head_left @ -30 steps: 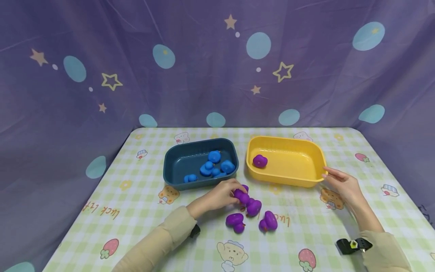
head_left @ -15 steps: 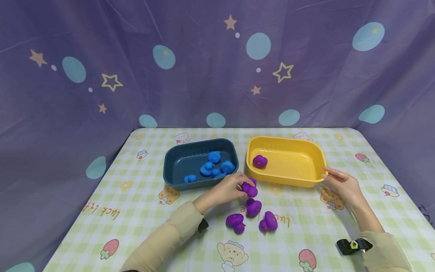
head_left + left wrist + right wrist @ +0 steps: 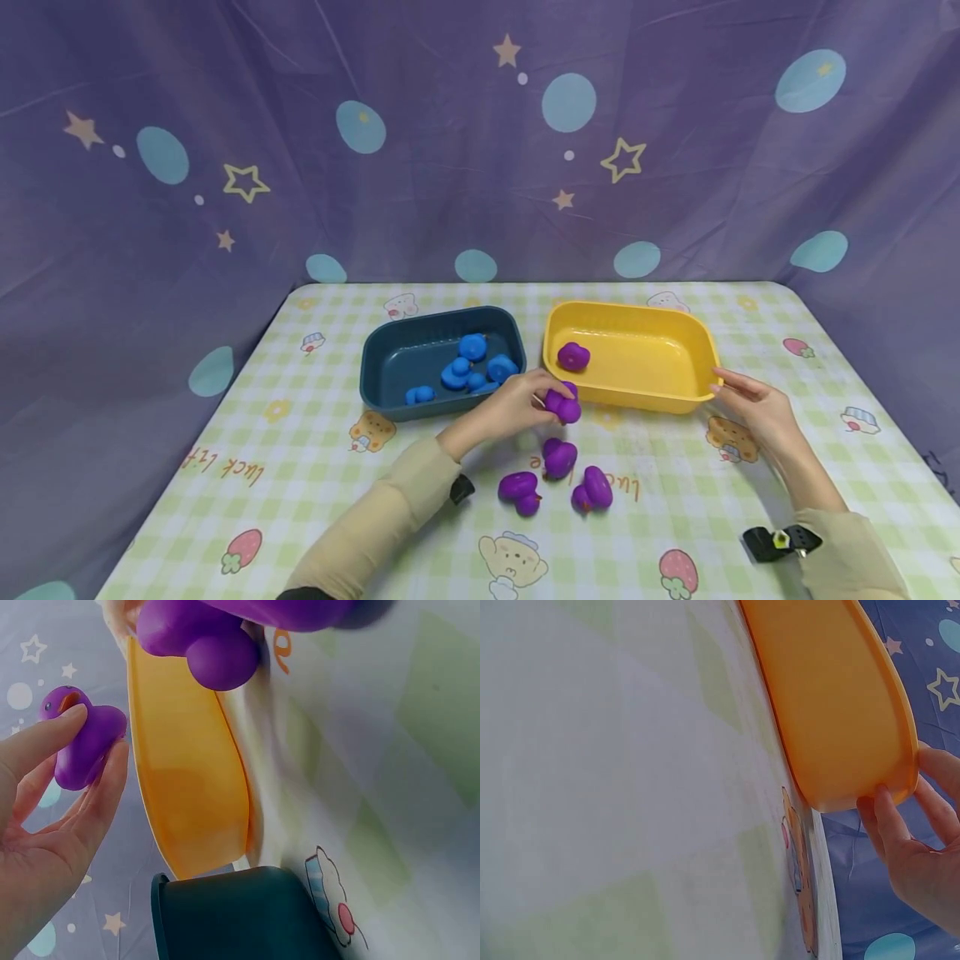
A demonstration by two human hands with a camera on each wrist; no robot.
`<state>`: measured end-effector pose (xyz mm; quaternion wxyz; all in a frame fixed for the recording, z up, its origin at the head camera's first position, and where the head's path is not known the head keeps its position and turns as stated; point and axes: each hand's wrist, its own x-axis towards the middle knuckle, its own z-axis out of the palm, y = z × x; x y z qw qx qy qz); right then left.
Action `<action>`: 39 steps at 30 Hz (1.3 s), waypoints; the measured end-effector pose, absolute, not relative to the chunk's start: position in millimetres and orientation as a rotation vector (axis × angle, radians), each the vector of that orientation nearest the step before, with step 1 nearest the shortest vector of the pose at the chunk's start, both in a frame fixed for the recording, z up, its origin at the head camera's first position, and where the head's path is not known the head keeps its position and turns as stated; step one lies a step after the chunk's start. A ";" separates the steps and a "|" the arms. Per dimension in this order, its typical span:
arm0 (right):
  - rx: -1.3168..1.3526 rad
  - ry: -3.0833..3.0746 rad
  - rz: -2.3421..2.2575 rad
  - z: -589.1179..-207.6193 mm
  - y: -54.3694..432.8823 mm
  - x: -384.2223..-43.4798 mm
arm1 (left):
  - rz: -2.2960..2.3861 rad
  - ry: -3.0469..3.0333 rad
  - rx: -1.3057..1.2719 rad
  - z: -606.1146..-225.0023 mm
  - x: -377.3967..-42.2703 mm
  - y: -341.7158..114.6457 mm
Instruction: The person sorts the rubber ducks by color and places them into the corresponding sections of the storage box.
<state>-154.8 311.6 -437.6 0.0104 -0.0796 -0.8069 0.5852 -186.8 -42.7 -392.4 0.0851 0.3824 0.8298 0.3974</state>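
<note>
My left hand point(image 3: 517, 405) pinches a purple rubber duck point(image 3: 564, 406) between thumb and fingers, just in front of the yellow bin's near left wall. In the left wrist view the held duck point(image 3: 90, 742) shows its orange beak. At the right end of the yellow bin point(image 3: 637, 392), my right hand point(image 3: 765, 414) touches the rim and outer wall with fairly straight fingers; the right wrist view shows these fingertips point(image 3: 885, 796) against the bin. Inside that bin, near its left end, lies one purple duck point(image 3: 573, 357). Three more purple ducks point(image 3: 559, 458) lie on the tablecloth nearer the front.
Left of the yellow bin stands a dark teal bin point(image 3: 405, 354) with several blue ducks point(image 3: 457, 372) in it. A checked tablecloth point(image 3: 300, 500) with printed cartoons covers the table. Behind hangs a purple curtain point(image 3: 450, 192) with stars and dots.
My left hand has lifted one purple duck off the group and carried it right and away from me, toward the yellow bin. My right hand stays where it was.
</note>
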 end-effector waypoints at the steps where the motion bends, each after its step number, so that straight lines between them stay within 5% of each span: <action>1: -0.248 -2.515 1.832 -437.5 311.5 -154.8 | 1.194 2.470 1.131 -392.5 -187.4 -41.9; 39: -0.242 -2.500 1.879 -437.4 311.6 -154.9 | 1.215 2.481 1.016 -377.1 -233.7 13.6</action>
